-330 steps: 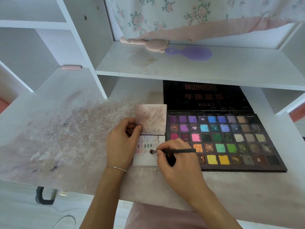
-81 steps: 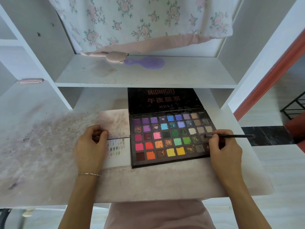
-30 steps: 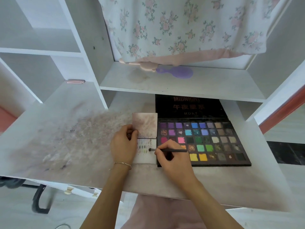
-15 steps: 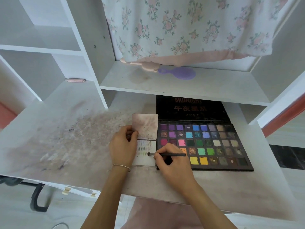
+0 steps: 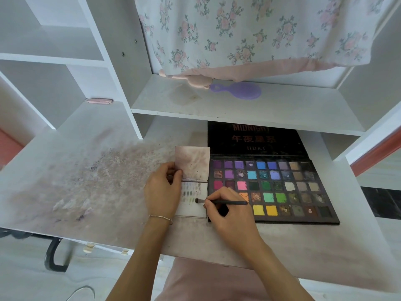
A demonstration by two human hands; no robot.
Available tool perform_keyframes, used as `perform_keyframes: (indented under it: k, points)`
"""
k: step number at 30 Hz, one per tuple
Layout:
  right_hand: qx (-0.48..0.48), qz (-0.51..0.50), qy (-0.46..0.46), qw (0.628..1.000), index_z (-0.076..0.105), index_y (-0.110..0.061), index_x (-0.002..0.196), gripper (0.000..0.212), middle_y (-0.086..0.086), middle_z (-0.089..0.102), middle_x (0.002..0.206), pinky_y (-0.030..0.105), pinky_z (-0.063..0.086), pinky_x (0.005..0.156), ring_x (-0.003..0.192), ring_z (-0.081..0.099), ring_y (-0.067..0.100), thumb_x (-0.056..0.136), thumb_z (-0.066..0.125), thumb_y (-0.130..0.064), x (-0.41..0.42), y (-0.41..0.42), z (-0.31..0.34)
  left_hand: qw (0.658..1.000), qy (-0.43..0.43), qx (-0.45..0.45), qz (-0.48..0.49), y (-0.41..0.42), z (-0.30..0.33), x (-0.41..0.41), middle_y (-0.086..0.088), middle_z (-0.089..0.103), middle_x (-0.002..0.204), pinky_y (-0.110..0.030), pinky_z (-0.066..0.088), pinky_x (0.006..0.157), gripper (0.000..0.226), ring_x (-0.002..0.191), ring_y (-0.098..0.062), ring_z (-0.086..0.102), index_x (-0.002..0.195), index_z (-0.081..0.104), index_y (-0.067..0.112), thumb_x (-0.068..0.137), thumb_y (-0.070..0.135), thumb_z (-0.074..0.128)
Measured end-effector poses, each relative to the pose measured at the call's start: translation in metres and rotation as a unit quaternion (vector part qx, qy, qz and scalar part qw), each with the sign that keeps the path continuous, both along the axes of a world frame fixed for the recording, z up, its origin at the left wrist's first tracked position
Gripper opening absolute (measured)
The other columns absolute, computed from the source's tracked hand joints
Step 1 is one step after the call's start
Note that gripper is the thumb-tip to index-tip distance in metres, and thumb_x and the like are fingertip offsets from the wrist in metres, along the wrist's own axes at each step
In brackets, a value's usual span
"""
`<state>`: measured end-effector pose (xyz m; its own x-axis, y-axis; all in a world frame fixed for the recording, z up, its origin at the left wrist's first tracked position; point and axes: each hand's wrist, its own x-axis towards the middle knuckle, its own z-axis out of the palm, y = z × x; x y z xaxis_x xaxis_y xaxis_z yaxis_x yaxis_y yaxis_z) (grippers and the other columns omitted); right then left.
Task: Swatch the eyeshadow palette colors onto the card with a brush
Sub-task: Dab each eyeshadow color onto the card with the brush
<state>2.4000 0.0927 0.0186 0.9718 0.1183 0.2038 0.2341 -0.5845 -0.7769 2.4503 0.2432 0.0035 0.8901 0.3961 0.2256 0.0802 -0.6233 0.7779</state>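
Surface: on the far left it is stained with old powder and carries nothing I need; this is my widest free room.
Left hand: my fingers are curled over the left edge of the card and the thumb presses on top, so the hand is clamped on it and keeps it flat.
Card: it lies on the surface just left of the palette, their edges touching or nearly so. A stained flap stands open at its far end.
Swatches: I see about three short rows of small marks, mostly grey-green; the colours are too small to name surely. The lower part of the card is bare.
Brush: its tip touches the card at the right end of the lowest row, the handle lying nearly level toward the right.
Right hand: my fingers are pinched together round the brush handle, the hand resting partly over the near left pans.
Palette: open, the lid lying back under the shelf.
Progress: I judge only a small part is done; most pans are not yet swatched.
Room: the shelf hangs low over the lid, so I should move low and sideways; the near edge of the surface is close to my wrists.
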Motion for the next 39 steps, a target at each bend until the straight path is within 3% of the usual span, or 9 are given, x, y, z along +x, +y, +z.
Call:
perform_keyframes:
  k: [27, 30, 35, 39]
  points:
    - [0.003, 0.003, 0.004, 1.0, 0.053, -0.026, 0.074, 0.012, -0.013, 0.054, 0.073, 0.028, 0.047, 0.061, 0.072, 0.052, 0.005, 0.082, 0.06, -0.02, 0.001, 0.0, -0.001, 1.0, 0.009, 0.009, 0.01, 0.0, -0.001, 0.0, 0.01, 0.059, 0.077, -0.01, 0.031, 0.059, 0.014, 0.07, -0.008, 0.053, 0.095, 0.064, 0.014, 0.082, 0.017, 0.063]
    - [0.042, 0.004, 0.013, 0.999, 0.054, -0.028, 0.075, 0.013, -0.012, 0.056, 0.076, 0.03, 0.048, 0.064, 0.075, 0.054, 0.007, 0.082, 0.059, -0.019, 0.001, -0.002, -0.002, 1.0, 0.006, 0.009, 0.008, 0.0, -0.001, 0.0, 0.009, 0.058, 0.077, -0.01, 0.032, 0.059, 0.014, 0.069, -0.007, 0.052, 0.096, 0.065, 0.014, 0.082, 0.017, 0.063]
    - [0.176, -0.035, -0.003, 0.984, 0.056, -0.035, 0.081, 0.022, -0.006, 0.058, 0.081, 0.019, 0.047, 0.063, 0.074, 0.057, 0.009, 0.085, 0.056, -0.014, 0.001, -0.006, 0.002, 1.0, 0.005, 0.007, 0.008, 0.0, 0.0, -0.001, 0.01, 0.058, 0.076, -0.009, 0.031, 0.059, 0.014, 0.068, -0.005, 0.05, 0.095, 0.065, 0.014, 0.081, 0.016, 0.063]
    - [0.199, -0.072, -0.04, 0.976, 0.058, -0.039, 0.087, 0.025, -0.009, 0.06, 0.083, 0.021, 0.048, 0.061, 0.074, 0.057, 0.01, 0.085, 0.052, -0.015, -0.005, -0.02, 0.007, 1.0, 0.004, 0.006, 0.007, 0.0, 0.0, -0.001, 0.008, 0.059, 0.077, -0.019, 0.035, 0.062, 0.015, 0.07, -0.009, 0.052, 0.096, 0.065, 0.013, 0.081, 0.016, 0.063]
